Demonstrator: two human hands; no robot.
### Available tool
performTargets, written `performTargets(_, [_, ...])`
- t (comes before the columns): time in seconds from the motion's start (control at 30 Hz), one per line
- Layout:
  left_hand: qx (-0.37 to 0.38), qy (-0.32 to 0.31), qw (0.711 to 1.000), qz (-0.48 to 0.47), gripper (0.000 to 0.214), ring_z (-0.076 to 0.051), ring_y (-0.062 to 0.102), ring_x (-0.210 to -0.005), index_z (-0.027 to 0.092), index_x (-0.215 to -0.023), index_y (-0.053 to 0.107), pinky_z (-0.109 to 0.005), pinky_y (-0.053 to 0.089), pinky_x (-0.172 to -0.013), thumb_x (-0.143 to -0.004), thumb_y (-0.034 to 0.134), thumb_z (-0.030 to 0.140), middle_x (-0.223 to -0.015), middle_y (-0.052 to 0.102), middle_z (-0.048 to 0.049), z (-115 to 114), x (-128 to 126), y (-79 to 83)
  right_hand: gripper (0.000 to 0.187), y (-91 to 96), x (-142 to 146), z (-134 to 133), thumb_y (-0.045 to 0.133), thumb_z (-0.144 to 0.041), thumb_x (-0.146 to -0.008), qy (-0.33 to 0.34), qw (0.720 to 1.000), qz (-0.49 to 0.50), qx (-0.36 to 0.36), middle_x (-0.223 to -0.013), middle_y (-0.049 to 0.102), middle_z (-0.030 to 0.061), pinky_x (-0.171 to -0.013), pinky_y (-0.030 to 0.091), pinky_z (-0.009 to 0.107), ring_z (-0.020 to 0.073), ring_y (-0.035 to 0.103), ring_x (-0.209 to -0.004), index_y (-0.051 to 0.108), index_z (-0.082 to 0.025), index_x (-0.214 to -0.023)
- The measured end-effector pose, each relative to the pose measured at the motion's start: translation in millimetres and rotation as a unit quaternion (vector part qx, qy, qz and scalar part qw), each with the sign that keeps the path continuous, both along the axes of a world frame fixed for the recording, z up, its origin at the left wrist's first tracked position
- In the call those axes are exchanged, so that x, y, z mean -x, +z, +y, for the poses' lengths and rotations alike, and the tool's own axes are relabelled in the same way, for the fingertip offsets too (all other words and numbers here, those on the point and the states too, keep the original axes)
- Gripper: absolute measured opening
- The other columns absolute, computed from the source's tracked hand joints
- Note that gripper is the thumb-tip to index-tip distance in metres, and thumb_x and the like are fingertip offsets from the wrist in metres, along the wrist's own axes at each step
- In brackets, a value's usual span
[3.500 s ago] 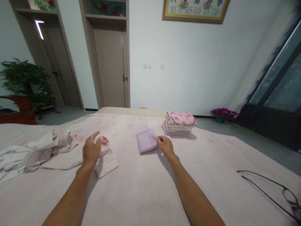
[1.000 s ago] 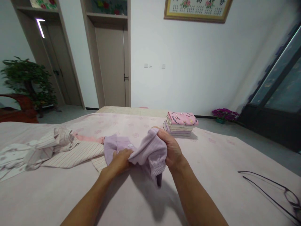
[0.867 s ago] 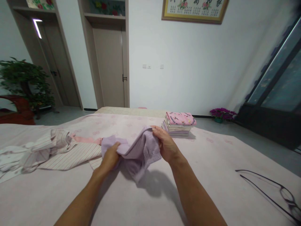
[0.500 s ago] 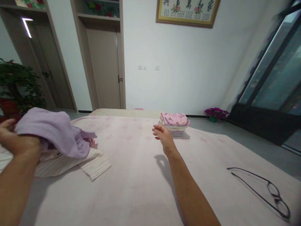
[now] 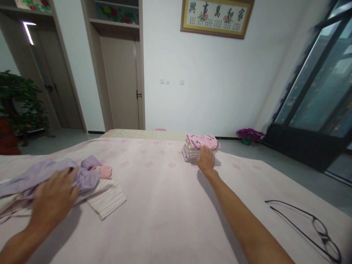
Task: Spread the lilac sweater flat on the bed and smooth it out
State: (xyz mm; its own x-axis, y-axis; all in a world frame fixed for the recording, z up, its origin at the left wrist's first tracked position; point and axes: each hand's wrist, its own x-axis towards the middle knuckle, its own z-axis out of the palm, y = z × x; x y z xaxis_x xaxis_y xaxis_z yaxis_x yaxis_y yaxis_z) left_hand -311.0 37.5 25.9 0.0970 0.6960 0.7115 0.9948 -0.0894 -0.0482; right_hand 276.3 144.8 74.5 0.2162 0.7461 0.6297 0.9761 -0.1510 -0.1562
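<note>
Left hand (image 5: 53,200) flat, fingers spread; right hand (image 5: 205,160) outstretched, palm down.

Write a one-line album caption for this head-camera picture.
On a pale pink bedspread, the left hand rests on a loose lilac knitted garment while the right hand touches a stack of folded clothes.

Purple garment (image 5: 41,174) cut off at left edge, glasses (image 5: 316,227) clipped bottom right

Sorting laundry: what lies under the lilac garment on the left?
Under the lilac garment show a striped cloth and a pink piece; anything deeper is covered by it and the left hand.
</note>
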Motion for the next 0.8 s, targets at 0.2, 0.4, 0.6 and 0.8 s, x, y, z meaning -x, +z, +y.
performTargets(0.2, [0.15, -0.229, 0.959, 0.078, 0.048, -0.031, 0.044, -0.14, 0.041, -0.142, 0.052, -0.054, 0.034, -0.114, -0.095, 0.052, 0.04, -0.147, 0.055, -0.0011, -23, -132, -44.4, 0.064, 11.4, -23, 32, 0.049, -0.007, -0.083, 0.027, 0.989, -0.14, 0.038, -0.151, 0.046, 0.0152, -0.113, 0.027, 0.042, 0.0298, 0.036, -0.138, 0.043, -0.014, -0.146])
performTargets(0.4, [0.149, -0.088, 0.982, 0.071, 0.047, -0.034, 0.046, -0.138, 0.03, -0.126, 0.069, -0.062, 0.028, -0.112, -0.09, 0.044, 0.012, -0.139, 0.062, -0.0072, -6, -102, -52.1, 0.076, 8.6, -32, 49, 0.05, -0.007, -0.08, 0.038, 0.974, -0.216, 0.047, -0.154, 0.042, 0.016, -0.113, 0.026, 0.047, 0.0335, 0.035, -0.141, 0.033, -0.016, -0.154])
performTargets(0.6, [0.13, -0.001, 0.99, 0.057, 0.047, -0.032, 0.051, -0.134, 0.025, -0.129, 0.067, -0.055, 0.034, -0.109, -0.092, 0.041, 0.015, -0.141, 0.06, -0.0116, 2, -66, -54.8, 0.087, -12.9, -34, 48, 0.057, -0.012, -0.076, 0.044, 0.97, -0.241, 0.011, -0.16, 0.032, 0.0161, -0.118, 0.02, 0.049, 0.0339, 0.028, -0.146, 0.025, -0.017, -0.157])
performTargets(0.8, [0.151, 0.017, 0.985, 0.076, 0.049, -0.031, 0.053, -0.131, 0.025, -0.132, 0.066, -0.052, 0.038, -0.106, -0.09, 0.04, 0.017, -0.143, 0.058, -0.0104, -2, -77, -49.1, 0.09, -18.1, -40, 57, 0.064, -0.02, -0.075, 0.081, 0.964, -0.251, -0.025, -0.162, 0.027, 0.0181, -0.12, 0.015, 0.051, 0.0359, 0.021, -0.148, 0.026, -0.014, -0.156])
